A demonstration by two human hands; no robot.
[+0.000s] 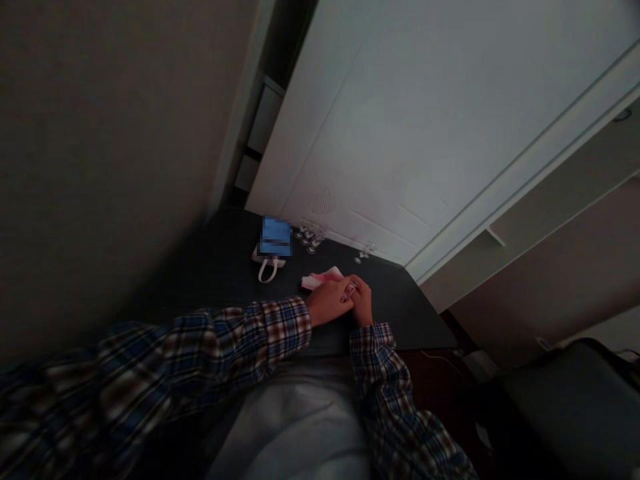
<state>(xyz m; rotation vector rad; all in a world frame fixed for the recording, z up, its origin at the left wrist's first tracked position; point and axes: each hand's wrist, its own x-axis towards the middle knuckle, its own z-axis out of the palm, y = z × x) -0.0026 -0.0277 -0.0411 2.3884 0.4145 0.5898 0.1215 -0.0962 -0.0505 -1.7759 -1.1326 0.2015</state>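
Note:
Above the dark table, my left hand (326,303) and my right hand (363,304) meet with curled fingers. A pink and white cloth (321,276) spreads out behind my left hand, which is closed on it. Between the hands a small clear glass (348,292) shows, pinkish where the cloth lies against it. My right hand is wrapped round this glass; its far end is hidden by the fingers. Toward the back stand several small stemmed glasses (311,236) in a cluster, and farther right a separate group of small glasses (363,254).
On the dark table (210,267), a blurred blue item (276,237) sits by a pale pouch with a strap loop (269,268). A white sliding door (380,120) borders the back edge. A dark chair (575,393) stands at lower right; a wall (115,133) closes the left.

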